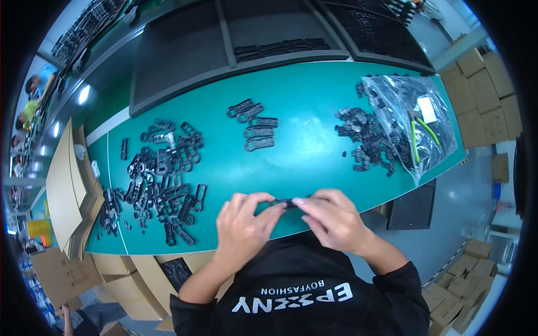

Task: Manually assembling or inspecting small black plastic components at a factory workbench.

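Observation:
Close to the table's near edge, my left hand (242, 224) and my right hand (337, 221) meet around a small black plastic part (288, 203). Fingertips of both hands pinch it from either side and hide much of its shape. Beyond them, several black elongated pieces with a ring at one end (259, 132) lie in a short column on the green table (302, 89). A loose heap of similar black pieces (168, 162) spreads to the left. Small black parts (364, 131) are piled on the right.
A clear plastic bag (443, 101) with black parts lies at the right, with green-handled pliers (415, 140) on it. Black trays (185, 56) line the far edge. Folded cardboard (70, 185) stands at the left end; cartons (487, 84) are stacked beyond the right.

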The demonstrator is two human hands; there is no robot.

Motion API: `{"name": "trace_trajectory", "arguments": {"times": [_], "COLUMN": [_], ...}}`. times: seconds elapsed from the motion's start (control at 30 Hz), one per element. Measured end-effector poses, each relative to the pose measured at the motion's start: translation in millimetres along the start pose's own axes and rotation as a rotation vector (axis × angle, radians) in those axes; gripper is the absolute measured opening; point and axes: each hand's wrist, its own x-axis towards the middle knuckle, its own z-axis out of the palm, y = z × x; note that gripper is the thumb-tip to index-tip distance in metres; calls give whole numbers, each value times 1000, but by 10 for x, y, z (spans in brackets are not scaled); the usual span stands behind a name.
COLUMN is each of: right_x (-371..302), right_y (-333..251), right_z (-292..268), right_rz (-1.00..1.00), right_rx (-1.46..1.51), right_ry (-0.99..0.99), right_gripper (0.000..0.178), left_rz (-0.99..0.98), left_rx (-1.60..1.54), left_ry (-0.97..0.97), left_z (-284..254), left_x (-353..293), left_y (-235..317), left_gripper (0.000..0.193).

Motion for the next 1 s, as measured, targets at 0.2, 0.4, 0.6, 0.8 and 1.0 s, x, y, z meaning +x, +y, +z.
{"name": "trace_trajectory", "arguments": {"times": [0.2,0.4,0.6,0.8,1.0], "right_x": [-111,2,136,280,357], "right_y": [499,657,527,443,524], "right_z": [-460,-343,-432,-211,-374], "right_rz": [469,602,629,516,337], "right_rx": [-208,-321,-145,6,-49], "right_ry": [347,241,165,-57,-15], "right_gripper": [45,51,53,40,37], "left_rz": [27,38,-73,-244,-242], "left_rx": [117,164,276,308,347], "left_ry": [-2,7,-6,-29,17], "left_z": [-28,-136,-651,-632,-623], "left_x": [583,792,99,-236,-236], "left_y": [-419,-469,-348,-459,-496], "left_gripper": [12,19,30,32,33]}}
